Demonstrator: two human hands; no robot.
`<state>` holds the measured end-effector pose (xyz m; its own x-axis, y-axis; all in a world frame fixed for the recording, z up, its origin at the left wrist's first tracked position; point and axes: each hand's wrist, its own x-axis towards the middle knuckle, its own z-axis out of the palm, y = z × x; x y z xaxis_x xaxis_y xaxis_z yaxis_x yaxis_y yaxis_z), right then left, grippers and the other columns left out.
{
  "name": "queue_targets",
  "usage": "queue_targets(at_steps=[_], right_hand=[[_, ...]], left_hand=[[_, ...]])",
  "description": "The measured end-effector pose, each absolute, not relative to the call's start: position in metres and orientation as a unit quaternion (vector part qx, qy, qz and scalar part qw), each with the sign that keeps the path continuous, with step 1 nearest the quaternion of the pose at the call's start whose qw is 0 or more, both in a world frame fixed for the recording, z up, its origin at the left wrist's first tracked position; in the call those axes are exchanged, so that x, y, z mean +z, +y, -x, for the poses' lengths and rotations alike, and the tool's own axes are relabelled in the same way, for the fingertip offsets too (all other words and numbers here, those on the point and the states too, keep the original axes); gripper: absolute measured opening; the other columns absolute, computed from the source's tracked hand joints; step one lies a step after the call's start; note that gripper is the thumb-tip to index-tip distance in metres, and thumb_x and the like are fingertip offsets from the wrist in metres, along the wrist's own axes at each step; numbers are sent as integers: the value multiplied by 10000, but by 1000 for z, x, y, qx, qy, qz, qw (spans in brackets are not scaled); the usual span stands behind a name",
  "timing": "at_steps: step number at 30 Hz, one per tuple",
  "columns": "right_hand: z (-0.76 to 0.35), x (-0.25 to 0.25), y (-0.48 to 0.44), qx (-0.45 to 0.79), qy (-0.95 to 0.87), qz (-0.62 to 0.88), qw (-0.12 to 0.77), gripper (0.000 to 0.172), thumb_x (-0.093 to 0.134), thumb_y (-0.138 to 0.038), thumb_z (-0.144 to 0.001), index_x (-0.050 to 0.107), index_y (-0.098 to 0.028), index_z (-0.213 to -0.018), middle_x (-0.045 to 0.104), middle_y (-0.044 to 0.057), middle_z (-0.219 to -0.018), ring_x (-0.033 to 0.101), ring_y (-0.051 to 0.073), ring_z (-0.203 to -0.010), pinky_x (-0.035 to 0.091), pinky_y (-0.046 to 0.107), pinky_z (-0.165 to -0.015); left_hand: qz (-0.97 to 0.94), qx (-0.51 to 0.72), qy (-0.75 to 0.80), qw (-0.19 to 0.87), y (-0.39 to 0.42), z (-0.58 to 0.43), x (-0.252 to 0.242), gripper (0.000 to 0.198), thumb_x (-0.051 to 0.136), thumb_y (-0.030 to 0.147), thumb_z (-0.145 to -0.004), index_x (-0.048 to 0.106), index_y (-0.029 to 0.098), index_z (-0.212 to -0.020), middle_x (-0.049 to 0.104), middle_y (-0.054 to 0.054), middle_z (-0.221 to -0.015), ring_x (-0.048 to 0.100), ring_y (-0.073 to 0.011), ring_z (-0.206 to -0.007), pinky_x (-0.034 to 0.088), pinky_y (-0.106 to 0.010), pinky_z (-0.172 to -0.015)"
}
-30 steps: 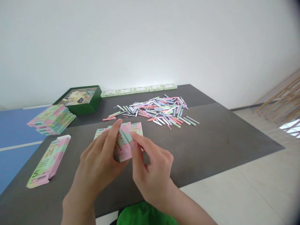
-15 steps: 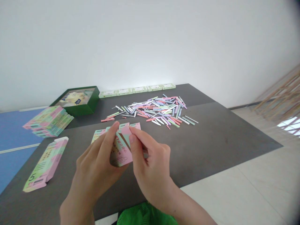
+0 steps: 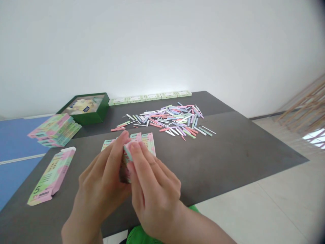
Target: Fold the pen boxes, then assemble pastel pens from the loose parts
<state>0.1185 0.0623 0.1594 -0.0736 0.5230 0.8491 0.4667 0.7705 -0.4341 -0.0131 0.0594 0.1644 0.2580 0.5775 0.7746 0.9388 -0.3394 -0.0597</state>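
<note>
A small pink and green cardboard box (image 3: 126, 158) is held up over the table's near side, largely hidden by my fingers. My left hand (image 3: 103, 181) wraps round it from the left. From the right, my right hand (image 3: 156, 186) pinches the flap at its top end, fingers closed. Just behind my hands several printed boxes (image 3: 148, 139) of the same colours lie side by side on the dark table (image 3: 210, 162). To the left rests a flattened carton (image 3: 53, 174) marked with a 5.
Behind spreads a loose heap of pastel pens or sticks (image 3: 172, 118). Several pale green boxes (image 3: 152, 96) line the wall. A green open box (image 3: 93, 117) holds packets. Stacked pink and green cartons (image 3: 57, 130) stand at the table's left edge.
My right hand has moved left over the box's end, and its fingers now press the flap down. The slot that showed under the flap is now covered.
</note>
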Motion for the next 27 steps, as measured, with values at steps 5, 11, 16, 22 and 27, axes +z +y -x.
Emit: queue_targets(at_steps=[5, 11, 16, 22, 27], right_hand=[[-107, 151, 51, -22, -729, 378, 570, 552, 494, -118, -928, 376, -54, -1463, 625, 167, -1305, 544, 267, -1286, 519, 332, -1046], [-111, 160, 56, 85, -756, 313, 568, 464, 444, -121, -939, 484, -25, -1391, 577, 170, -1361, 491, 254, -1334, 433, 331, -1127], [-139, 176, 92, 546, -632, 175, 522, 393, 513, -306, -953, 586, -170, -1314, 730, 76, -1141, 687, 199, -1089, 579, 327, -929], [-135, 172, 108, 742, -473, 173, 443, 486, 868, -276, -591, 704, -176, -1038, 776, 41, -941, 732, 249, -955, 614, 336, -800], [-127, 165, 99, 727, -445, 207, 481, 381, 850, -228, -613, 708, -168, -961, 772, 35, -915, 727, 227, -967, 587, 309, -853]], left_hand=[[747, -332, -509, 268, 58, 17, 162, 633, 508, 170, -914, 288, 217, -1506, 614, -100, -1358, 656, -185, -1137, 500, -260, -972], [727, -339, -544, 247, 61, 18, 156, 649, 492, 177, -924, 236, 253, -1516, 608, -89, -1368, 652, -185, -1149, 538, -294, -944], [710, -360, -539, 274, 62, 27, 155, 800, 674, 386, -810, 298, 221, -1497, 686, -89, -1246, 707, -227, -1022, 577, -306, -845], [759, -338, -484, 274, 61, 38, 155, 795, 621, 209, -812, 255, 227, -1517, 693, -80, -1173, 692, -219, -1003, 552, -301, -862], [765, -304, -483, 298, 60, 36, 155, 758, 579, 174, -838, 242, 191, -1517, 673, -106, -1173, 660, -225, -1036, 519, -329, -928]])
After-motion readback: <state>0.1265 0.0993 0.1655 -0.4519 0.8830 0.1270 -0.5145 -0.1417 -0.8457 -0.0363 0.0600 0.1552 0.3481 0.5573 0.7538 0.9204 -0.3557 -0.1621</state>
